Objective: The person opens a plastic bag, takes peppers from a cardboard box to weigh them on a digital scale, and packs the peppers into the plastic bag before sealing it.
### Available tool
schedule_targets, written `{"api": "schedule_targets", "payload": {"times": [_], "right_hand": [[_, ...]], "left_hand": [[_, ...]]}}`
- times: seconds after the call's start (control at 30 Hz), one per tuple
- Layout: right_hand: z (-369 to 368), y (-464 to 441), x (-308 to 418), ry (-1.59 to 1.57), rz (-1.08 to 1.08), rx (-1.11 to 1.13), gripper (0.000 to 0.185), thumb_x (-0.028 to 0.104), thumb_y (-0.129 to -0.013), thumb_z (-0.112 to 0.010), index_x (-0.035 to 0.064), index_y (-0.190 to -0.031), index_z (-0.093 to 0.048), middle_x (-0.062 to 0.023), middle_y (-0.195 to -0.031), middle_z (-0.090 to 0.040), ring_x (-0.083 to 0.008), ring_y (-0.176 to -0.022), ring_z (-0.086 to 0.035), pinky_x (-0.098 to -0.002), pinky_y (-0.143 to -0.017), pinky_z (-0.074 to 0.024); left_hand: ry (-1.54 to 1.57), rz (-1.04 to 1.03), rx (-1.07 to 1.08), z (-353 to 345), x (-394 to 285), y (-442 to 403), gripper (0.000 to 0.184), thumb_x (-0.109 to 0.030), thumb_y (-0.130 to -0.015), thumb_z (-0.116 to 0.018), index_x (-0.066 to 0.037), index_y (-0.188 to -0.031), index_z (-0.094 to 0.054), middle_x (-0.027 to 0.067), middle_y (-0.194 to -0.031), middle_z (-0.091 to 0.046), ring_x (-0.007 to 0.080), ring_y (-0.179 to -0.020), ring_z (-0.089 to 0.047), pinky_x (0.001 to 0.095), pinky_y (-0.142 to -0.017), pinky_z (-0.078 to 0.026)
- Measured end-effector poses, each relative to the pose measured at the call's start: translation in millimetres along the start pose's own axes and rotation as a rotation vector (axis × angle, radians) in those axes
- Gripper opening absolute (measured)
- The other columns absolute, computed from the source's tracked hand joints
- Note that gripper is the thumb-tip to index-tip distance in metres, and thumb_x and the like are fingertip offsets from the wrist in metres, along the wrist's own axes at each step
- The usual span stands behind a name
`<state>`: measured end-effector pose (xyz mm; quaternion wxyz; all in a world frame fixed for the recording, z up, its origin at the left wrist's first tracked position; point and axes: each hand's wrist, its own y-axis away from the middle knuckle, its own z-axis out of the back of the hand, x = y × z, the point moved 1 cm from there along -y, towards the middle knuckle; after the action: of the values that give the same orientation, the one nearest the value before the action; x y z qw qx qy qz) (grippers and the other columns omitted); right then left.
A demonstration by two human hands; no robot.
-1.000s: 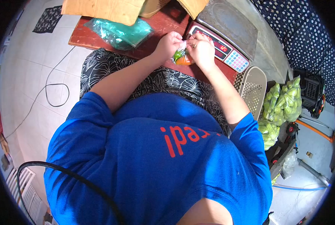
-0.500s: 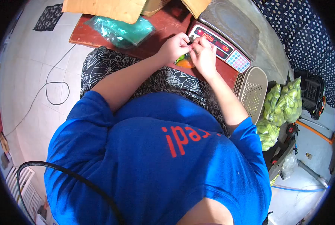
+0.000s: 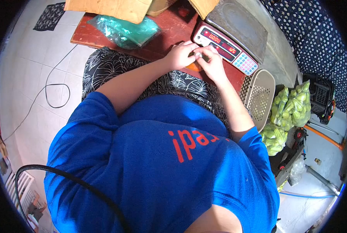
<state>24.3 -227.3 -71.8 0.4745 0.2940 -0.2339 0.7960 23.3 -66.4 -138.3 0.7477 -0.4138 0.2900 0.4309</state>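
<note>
Curled and nearly closed, the left hand [image 3: 179, 56] and the right hand [image 3: 212, 64] meet at the fingertips above a small bag [image 3: 194, 66], of which an orange part shows below them. The right thumb and forefinger bend toward each other around a narrow gap, a pale bit of material at their tips; the left fingers fold inward against the same spot, their exact hold partly hidden. The small bag sits between the two hands, near the front edge of a red tabletop [image 3: 167, 33]; whether it touches the wood cannot be told.

Just beyond the right hand stands a weighing scale [image 3: 241, 25], its panel lit with red digits and its keypad angled toward the worker. To the left, green plastic packaging [image 3: 126, 32] lies crumpled on the tabletop, with brown cardboard [image 3: 111, 9] behind it. Black-and-white patterned fabric [image 3: 115, 73] covers the worker's lap, below a blue shirt [image 3: 154, 155] with red lettering. A beige perforated basket [image 3: 262, 97] stands at the tabletop's right end, near clear bags of green produce [image 3: 292, 106]. Across the pale tiled floor at left, a thin dark cable [image 3: 46, 91] runs in a loop.
</note>
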Motion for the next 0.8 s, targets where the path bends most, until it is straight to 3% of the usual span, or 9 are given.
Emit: {"api": "schedule_targets", "payload": {"times": [0.03, 0.17, 0.23, 0.37, 0.47, 0.57, 0.67, 0.73, 0.8], "right_hand": [[1, 0, 2, 0.076, 0.011, 0.030, 0.012, 0.018, -0.080, -0.065, 0.0120, -0.090, -0.069, -0.0052, -0.091, -0.061, -0.0187, -0.094, -0.056, -0.0331, -0.082, -0.0438], [5, 0, 7, 0.006, 0.013, 0.010, 0.013, 0.018, -0.079, -0.066, 0.0099, -0.089, -0.069, -0.0038, -0.086, -0.061, -0.0214, -0.086, -0.060, -0.0337, -0.077, -0.0442], [10, -2, 15, 0.047, 0.097, -0.027, 0.011, 0.014, -0.080, -0.065, 0.0059, -0.087, -0.067, -0.0063, -0.083, -0.061, -0.0196, -0.080, -0.062, -0.0314, -0.072, -0.0464], [21, 2, 27, -0.078, -0.046, -0.106, 0.012, 0.012, -0.080, -0.063, 0.0037, -0.089, -0.065, -0.0063, -0.084, -0.058, -0.0152, -0.073, -0.058, -0.0284, -0.065, -0.0472], [17, 10, -8, -0.073, -0.106, -0.105, 0.025, 0.010, -0.077, -0.064, 0.0040, -0.101, -0.062, -0.0092, -0.096, -0.058, -0.0212, -0.088, -0.056, -0.0323, -0.078, -0.0463], [11, 13, -12, 0.074, -0.004, -0.010, 0.036, 0.014, -0.072, -0.065, 0.0076, -0.108, -0.062, -0.0114, -0.113, -0.058, -0.0305, -0.107, -0.050, -0.0411, -0.095, -0.0396], [-7, 11, 0, 0.166, 0.045, 0.001, 0.035, 0.015, -0.074, -0.065, 0.0069, -0.108, -0.061, -0.0128, -0.115, -0.056, -0.0310, -0.111, -0.050, -0.0416, -0.099, -0.0377], [-20, 14, 1, 0.208, -0.065, 0.064, 0.024, 0.019, -0.077, -0.064, 0.0080, -0.099, -0.062, -0.0123, -0.120, -0.053, -0.0306, -0.118, -0.044, -0.0438, -0.097, -0.0350], [-30, 20, -7, 0.333, 0.023, 0.009, 0.022, 0.024, -0.081, -0.062, 0.0111, -0.099, -0.063, -0.0073, -0.117, -0.053, -0.0272, -0.112, -0.046, -0.0457, -0.096, -0.0307]], "left_hand": [[-0.003, 0.010, 0.015, 2, -2, 2, 0.034, -0.023, -0.081, -0.064, -0.004, -0.109, -0.058, 0.0145, -0.106, -0.056, 0.0342, -0.100, -0.055, 0.0429, -0.088, -0.044], [0.057, -0.034, -0.007, 9, -17, 0, 0.041, -0.026, -0.079, -0.065, -0.006, -0.114, -0.056, 0.0122, -0.114, -0.055, 0.0328, -0.107, -0.051, 0.0434, -0.093, -0.040], [0.018, -0.031, 0.061, 9, -18, -1, 0.040, -0.026, -0.079, -0.065, -0.008, -0.114, -0.057, 0.0112, -0.115, -0.054, 0.0323, -0.107, -0.051, 0.0430, -0.092, -0.040], [-0.117, -0.017, 0.138, 13, -23, 1, 0.031, -0.024, -0.082, -0.062, -0.010, -0.110, -0.059, 0.0082, -0.113, -0.056, 0.0297, -0.104, -0.053, 0.0428, -0.089, -0.041], [-0.086, -0.019, 0.071, 17, -23, 0, 0.027, -0.021, -0.083, -0.060, -0.010, -0.107, -0.057, 0.0084, -0.097, -0.062, 0.0283, -0.093, -0.059, 0.0411, -0.081, -0.046], [0.009, 0.029, 0.082, 14, -18, -2, 0.026, -0.016, -0.084, -0.059, -0.010, -0.107, -0.050, 0.0105, -0.077, -0.063, 0.0308, -0.076, -0.063, 0.0410, -0.068, -0.050], [0.020, 0.063, 0.065, 14, -25, -4, 0.028, -0.014, -0.084, -0.057, -0.010, -0.109, -0.045, 0.0131, -0.079, -0.063, 0.0331, -0.078, -0.064, 0.0433, -0.068, -0.050], [-0.044, 0.084, 0.150, 18, -27, -5, 0.029, -0.012, -0.084, -0.056, -0.010, -0.110, -0.042, 0.0150, -0.080, -0.064, 0.0341, -0.080, -0.064, 0.0443, -0.069, -0.050], [-0.026, 0.089, 0.215, 21, -29, -6, 0.031, -0.011, -0.083, -0.055, -0.009, -0.110, -0.041, 0.0163, -0.082, -0.064, 0.0347, -0.082, -0.064, 0.0451, -0.069, -0.050]]}}
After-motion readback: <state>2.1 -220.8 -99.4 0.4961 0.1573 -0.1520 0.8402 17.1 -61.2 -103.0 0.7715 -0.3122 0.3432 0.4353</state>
